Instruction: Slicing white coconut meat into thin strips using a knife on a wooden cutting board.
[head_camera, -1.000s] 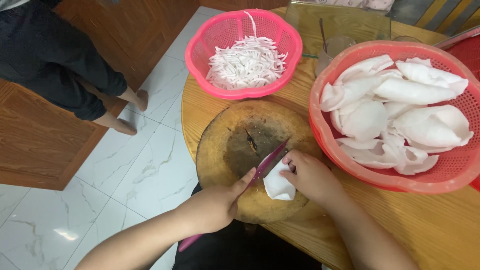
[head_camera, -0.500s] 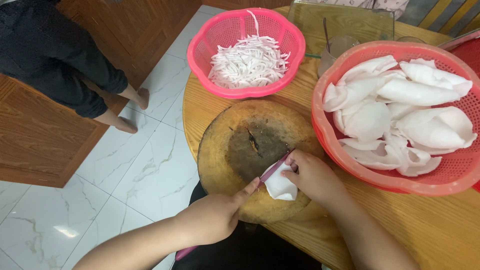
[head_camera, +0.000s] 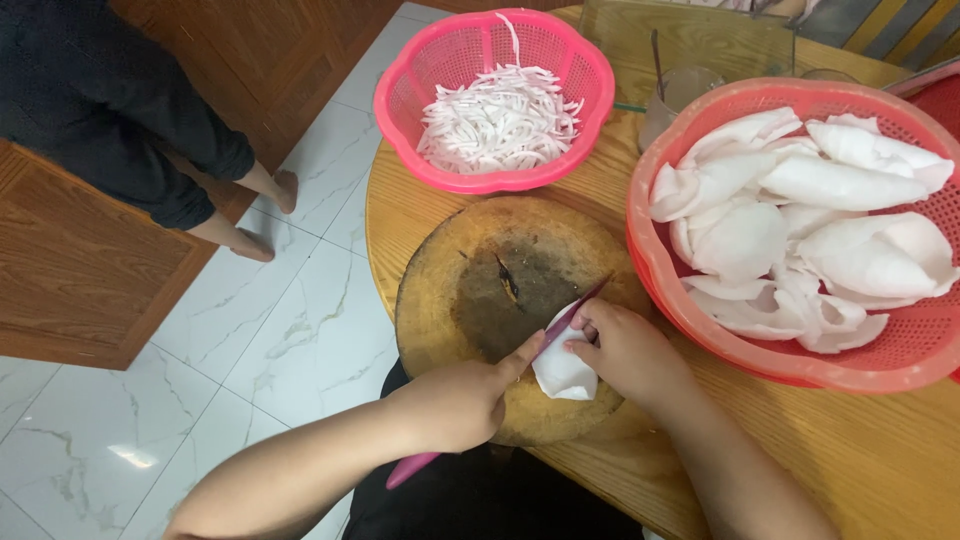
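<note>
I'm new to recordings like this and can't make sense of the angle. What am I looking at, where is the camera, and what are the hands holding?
The camera sits on a person's head and looks down at their own two bare hands; there is no machine. The left hand holds a pink-handled knife in its grip. The right hand steadies a white piece on a round wooden chopping board. On the wooden table stand a pink basket of thin white strips and a red basket of large white pieces. Another person's legs stand on the tiled floor.
</note>
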